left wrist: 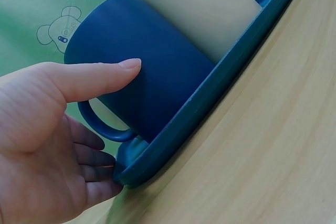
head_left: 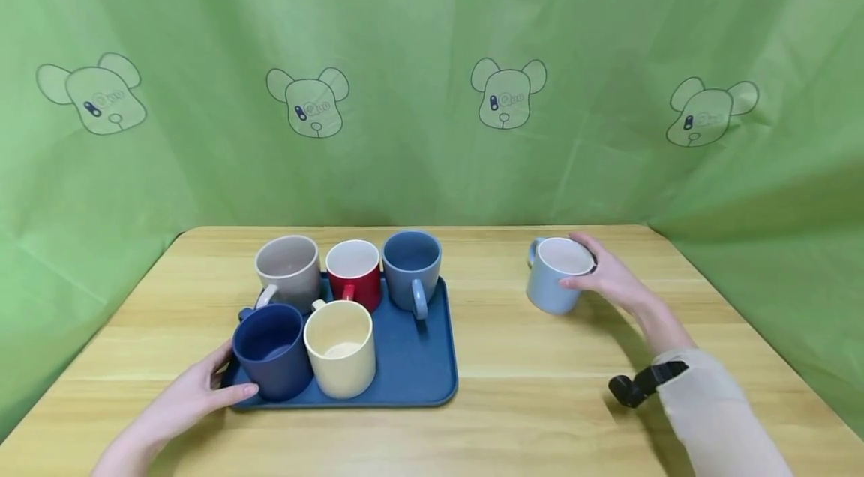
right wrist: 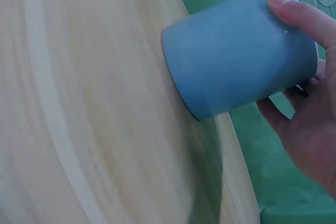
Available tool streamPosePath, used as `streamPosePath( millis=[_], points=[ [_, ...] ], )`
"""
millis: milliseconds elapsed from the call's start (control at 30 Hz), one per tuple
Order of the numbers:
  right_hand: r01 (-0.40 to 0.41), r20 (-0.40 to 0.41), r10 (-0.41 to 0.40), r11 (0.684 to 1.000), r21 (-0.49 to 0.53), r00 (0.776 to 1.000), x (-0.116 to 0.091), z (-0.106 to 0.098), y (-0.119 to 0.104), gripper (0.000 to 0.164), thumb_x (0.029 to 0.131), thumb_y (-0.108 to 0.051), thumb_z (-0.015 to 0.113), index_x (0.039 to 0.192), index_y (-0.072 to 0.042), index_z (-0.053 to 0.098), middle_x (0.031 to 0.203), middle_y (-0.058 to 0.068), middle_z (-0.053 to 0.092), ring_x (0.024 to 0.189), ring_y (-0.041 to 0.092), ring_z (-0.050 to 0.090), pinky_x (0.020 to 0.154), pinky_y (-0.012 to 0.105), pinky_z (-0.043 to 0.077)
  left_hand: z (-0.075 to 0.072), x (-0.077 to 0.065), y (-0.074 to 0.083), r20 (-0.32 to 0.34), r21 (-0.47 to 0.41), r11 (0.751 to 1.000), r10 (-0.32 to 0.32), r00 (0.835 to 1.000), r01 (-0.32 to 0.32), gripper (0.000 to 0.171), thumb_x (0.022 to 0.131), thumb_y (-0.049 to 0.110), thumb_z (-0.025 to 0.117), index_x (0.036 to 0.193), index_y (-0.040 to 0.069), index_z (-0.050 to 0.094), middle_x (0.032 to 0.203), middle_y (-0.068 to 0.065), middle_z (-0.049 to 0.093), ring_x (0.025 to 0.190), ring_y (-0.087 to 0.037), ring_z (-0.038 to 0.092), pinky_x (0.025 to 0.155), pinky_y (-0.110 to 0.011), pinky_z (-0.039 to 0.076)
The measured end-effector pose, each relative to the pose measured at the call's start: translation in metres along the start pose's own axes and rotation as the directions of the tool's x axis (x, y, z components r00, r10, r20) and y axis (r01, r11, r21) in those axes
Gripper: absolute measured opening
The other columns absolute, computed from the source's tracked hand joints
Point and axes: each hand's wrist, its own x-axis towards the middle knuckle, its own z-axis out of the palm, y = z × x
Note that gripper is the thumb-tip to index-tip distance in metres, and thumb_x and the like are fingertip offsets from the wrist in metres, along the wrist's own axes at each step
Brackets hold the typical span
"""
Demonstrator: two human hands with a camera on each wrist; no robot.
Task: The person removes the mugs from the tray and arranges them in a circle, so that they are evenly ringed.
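On the right side of the table, my right hand (head_left: 603, 276) grips a light blue mug (right wrist: 236, 51) by its rim and side, thumb on the near wall. The mug leans a little; whether its base touches the table I cannot tell. My left hand (head_left: 196, 391) is at the near left corner of a blue tray (head_left: 418, 357). Its thumb lies along a navy mug (left wrist: 142, 61), and its loosely bent fingers (left wrist: 97, 158) reach the tray's edge by that mug's handle. Beside the navy mug stands a cream mug (head_left: 344, 368).
Behind these, a grey mug (head_left: 297, 282), a red mug (head_left: 364, 286) with white inside and a grey-blue mug (head_left: 405, 282) stand along the tray's far side. A green curtain (head_left: 418, 177) hangs behind the wooden table (head_left: 526, 402). My right wrist wears a black strap (head_left: 664, 373).
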Motion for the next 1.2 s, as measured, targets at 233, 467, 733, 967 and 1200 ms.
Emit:
streamPosePath(
  millis=[233, 467, 733, 967, 1200],
  points=[
    [0.018, 0.009, -0.018, 0.999, -0.039, 1.0, -0.003, -0.004, 0.001, 0.1, 0.076, -0.01, 0.074, 0.145, 0.008, 0.003, 0.144, 0.032, 0.019, 0.127, 0.047, 0.027, 0.104, 0.055, 0.026, 0.0, -0.002, -0.002, -0.004, -0.006, 1.0, 0.016, 1.0, -0.016, 0.082, 0.084, 0.019, 0.068, 0.138, -0.018, 0.018, 0.14, -0.039, 0.023, 0.127, -0.052, 0.024, 0.099, -0.055, 0.027],
    [0.1, -0.121, -0.124, 0.977, -0.191, 0.985, -0.011, 0.001, -0.03, 0.083, 0.086, -0.023, 0.066, 0.143, 0.009, 0.015, 0.14, 0.033, 0.026, 0.125, 0.05, 0.028, 0.099, 0.063, 0.027, -0.001, -0.004, -0.002, -0.006, -0.047, 0.999, -0.022, 1.0, 0.022, 0.086, 0.083, 0.02, 0.069, 0.14, -0.016, 0.016, 0.141, -0.039, 0.019, 0.13, -0.054, 0.015, 0.1, -0.066, 0.018],
    [0.251, -0.165, -0.291, 0.941, -0.225, 0.942, -0.018, 0.033, -0.081, 0.061, 0.088, -0.012, 0.064, 0.138, 0.005, 0.035, 0.136, 0.026, 0.038, 0.121, 0.043, 0.038, 0.096, 0.058, 0.035, -0.002, -0.003, 0.0, 0.0, -0.041, 0.999, 0.011, 1.0, -0.011, 0.087, 0.083, 0.019, 0.069, 0.142, -0.014, 0.013, 0.143, -0.037, 0.018, 0.129, -0.052, 0.02, 0.101, -0.053, 0.026],
    [0.43, -0.022, -0.441, 0.883, -0.19, 0.897, -0.026, 0.087, -0.11, 0.061, 0.082, -0.008, 0.069, 0.136, 0.003, 0.041, 0.133, 0.02, 0.047, 0.117, 0.033, 0.046, 0.093, 0.051, 0.041, -0.003, -0.003, 0.002, 0.034, -0.109, 0.994, 0.005, 0.999, -0.001, 0.084, 0.085, 0.016, 0.066, 0.141, -0.015, 0.01, 0.143, -0.038, 0.013, 0.126, -0.053, 0.023, 0.1, -0.054, 0.029],
    [0.398, 0.155, -0.389, 0.917, -0.034, 0.908, -0.03, 0.142, -0.14, 0.072, 0.079, -0.018, 0.074, 0.139, 0.0, 0.038, 0.136, 0.013, 0.046, 0.123, 0.025, 0.044, 0.097, 0.042, 0.042, -0.003, -0.004, 0.0, 0.049, -0.135, 0.991, 0.007, 0.999, -0.001, 0.083, 0.086, 0.013, 0.064, 0.141, -0.016, 0.009, 0.144, -0.038, 0.011, 0.127, -0.054, 0.022, 0.1, -0.054, 0.028]
  ],
)
